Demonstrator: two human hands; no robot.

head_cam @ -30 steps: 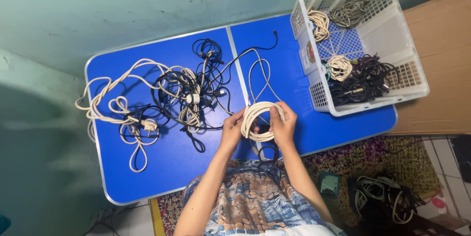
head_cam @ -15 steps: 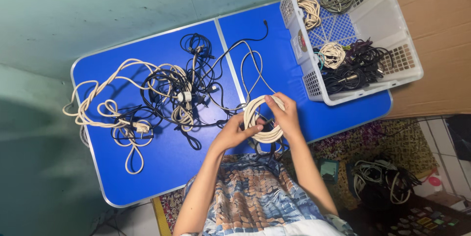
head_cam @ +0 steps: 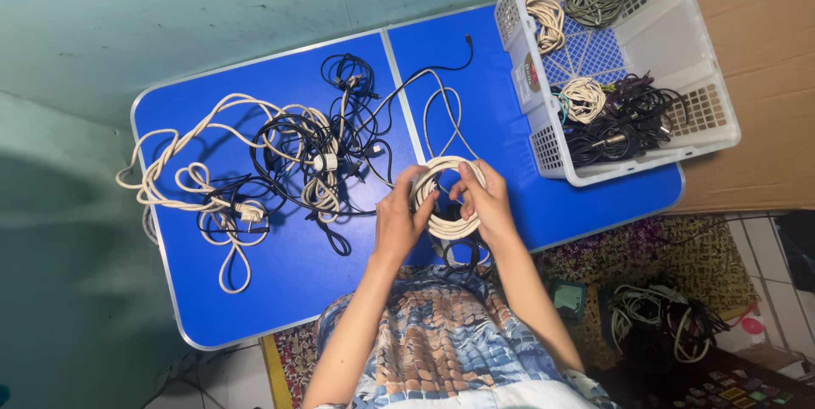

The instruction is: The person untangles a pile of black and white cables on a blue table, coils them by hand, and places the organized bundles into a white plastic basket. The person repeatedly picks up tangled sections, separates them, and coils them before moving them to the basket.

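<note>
The white cable [head_cam: 446,197], wound into a round coil, is held upright in both hands over the table's [head_cam: 280,290] front edge.

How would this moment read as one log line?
left hand: grips white cable coil | right hand: grips coil | table: tangled cables

I count two hands, the left hand [head_cam: 397,220] and the right hand [head_cam: 482,202], both on one coil of white cable [head_cam: 445,197]. One blue worktop [head_cam: 289,290] under them. On it, one long loose cream cable [head_cam: 182,173] and one tangle of black cables [head_cam: 327,150]; I cannot separate those into a number. One white plastic basket [head_cam: 713,133], and in it I make out two cream bundles, one grey bundle and one dark heap. One more cable pile [head_cam: 662,315] on the floor.
</note>
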